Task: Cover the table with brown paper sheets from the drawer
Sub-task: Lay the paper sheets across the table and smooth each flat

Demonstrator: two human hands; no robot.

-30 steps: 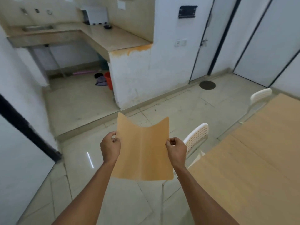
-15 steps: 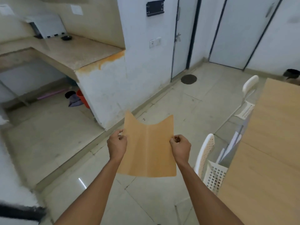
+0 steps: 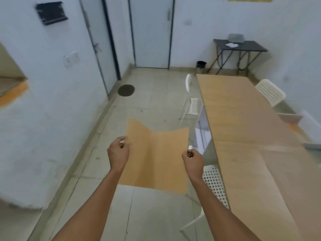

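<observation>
Your left hand (image 3: 118,154) and right hand (image 3: 192,158) are both closed in a pinch on the side edges of one brown paper sheet (image 3: 156,157). The sheet hangs in the air between them, over the floor and w/ a centre crease, not yet over the tabletop (image 3: 243,119). The tabletop lies to your right & fwd, its long axis running away from you. Your right hand is the nearer, just beside its near-left edge. White chair (image 3: 214,185) sits between. Judgement: the sheet needs to swing rightward; the chair may snag its lower edge.
</observation>
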